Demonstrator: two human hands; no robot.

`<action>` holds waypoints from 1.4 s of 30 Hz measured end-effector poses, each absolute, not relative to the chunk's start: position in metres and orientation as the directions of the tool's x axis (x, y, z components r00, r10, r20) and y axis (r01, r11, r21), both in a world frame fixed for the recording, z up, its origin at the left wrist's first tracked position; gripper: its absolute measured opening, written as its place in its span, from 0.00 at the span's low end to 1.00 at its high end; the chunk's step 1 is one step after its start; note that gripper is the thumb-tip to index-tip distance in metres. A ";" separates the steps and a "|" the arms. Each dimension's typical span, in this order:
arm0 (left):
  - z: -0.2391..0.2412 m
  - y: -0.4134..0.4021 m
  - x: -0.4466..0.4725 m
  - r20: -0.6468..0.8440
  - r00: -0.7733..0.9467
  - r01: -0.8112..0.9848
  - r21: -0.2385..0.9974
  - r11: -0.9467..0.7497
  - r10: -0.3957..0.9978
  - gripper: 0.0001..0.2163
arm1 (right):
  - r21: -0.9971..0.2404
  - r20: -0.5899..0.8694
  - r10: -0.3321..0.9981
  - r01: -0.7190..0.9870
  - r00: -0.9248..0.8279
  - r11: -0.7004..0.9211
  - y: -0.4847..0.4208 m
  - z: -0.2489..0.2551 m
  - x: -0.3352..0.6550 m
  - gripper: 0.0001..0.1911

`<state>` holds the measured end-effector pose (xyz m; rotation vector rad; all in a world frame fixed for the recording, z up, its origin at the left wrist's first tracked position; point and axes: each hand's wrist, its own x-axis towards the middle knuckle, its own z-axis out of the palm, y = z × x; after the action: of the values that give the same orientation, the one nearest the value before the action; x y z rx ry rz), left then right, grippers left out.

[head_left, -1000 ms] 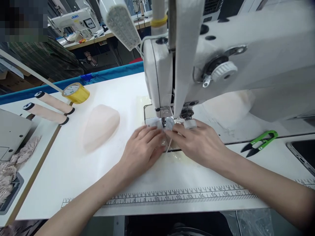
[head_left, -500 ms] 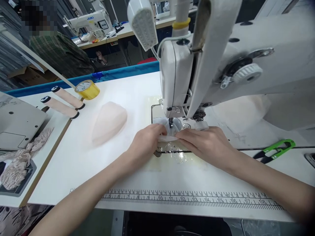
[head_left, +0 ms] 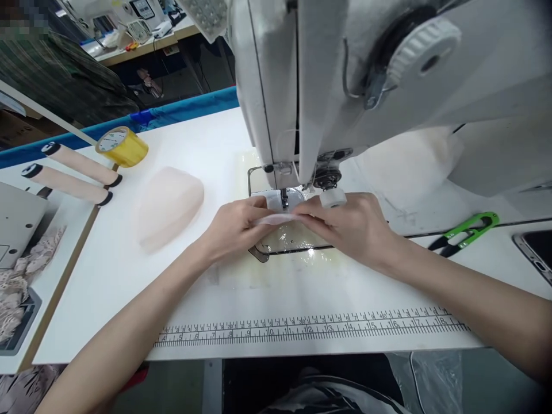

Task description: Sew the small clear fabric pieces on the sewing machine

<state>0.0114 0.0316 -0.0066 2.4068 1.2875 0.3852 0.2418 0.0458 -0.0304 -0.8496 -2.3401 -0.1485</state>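
A strip of thin, whitish sheer fabric (head_left: 278, 218) stretches between my two hands, just in front of the presser foot (head_left: 284, 198) of the white sewing machine (head_left: 276, 103). My left hand (head_left: 237, 225) pinches its left end between thumb and fingers. At the other end my right hand (head_left: 349, 221) grips the fabric, its fingertips near the needle area and partly hidden. Beneath lies the metal needle plate (head_left: 297, 238), covered with shiny clear tape. Whether the fabric lies under the foot I cannot tell.
Pale sheer fabric pieces (head_left: 170, 207) lie left, others (head_left: 409, 164) behind the machine. Two thread cones (head_left: 69, 183) and a yellow tape roll (head_left: 123, 146) stand at the left edge. Green thread snips (head_left: 468, 233) lie right; a printed ruler (head_left: 302, 329) runs along the front. A person (head_left: 60, 75) sits beyond.
The view has moved closer to the machine and tilted. My left hand has drawn back from the foot and turned, so more of the fabric strip shows between my hands.
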 end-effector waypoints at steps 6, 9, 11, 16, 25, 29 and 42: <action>-0.018 0.005 0.019 0.367 0.664 0.712 -0.042 -0.701 0.652 0.12 | -0.024 0.559 0.442 0.519 -0.701 0.854 0.036 -0.026 0.245 0.14; -0.020 -0.008 0.024 0.402 0.687 0.707 -0.175 -0.685 0.606 0.13 | 0.027 0.557 0.390 0.485 -0.733 0.874 0.033 -0.026 0.245 0.12; -0.020 -0.013 0.024 0.374 0.686 0.713 -0.177 -0.678 0.624 0.14 | 0.048 0.554 0.362 0.463 -0.750 0.885 0.032 -0.026 0.246 0.12; -0.019 -0.016 0.021 0.324 0.691 0.708 -0.121 -0.696 0.646 0.14 | 0.067 0.537 0.339 0.439 -0.773 0.896 0.031 -0.026 0.246 0.12; -0.022 -0.012 0.020 0.334 0.686 0.707 -0.097 -0.701 0.646 0.15 | 0.101 0.533 0.337 0.454 -0.776 0.885 0.032 -0.027 0.247 0.13; -0.023 -0.007 0.017 0.328 0.678 0.714 -0.080 -0.696 0.658 0.17 | 0.122 0.538 0.342 0.472 -0.770 0.873 0.036 -0.028 0.245 0.13; -0.027 0.008 0.016 0.341 0.647 0.741 -0.069 -0.668 0.682 0.16 | 0.155 0.504 0.373 0.507 -0.779 0.848 0.046 -0.029 0.243 0.16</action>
<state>0.0158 0.0079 -0.0268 3.0318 1.3271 0.4862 0.2430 0.0459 -0.0288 -0.6474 -2.5592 -0.3913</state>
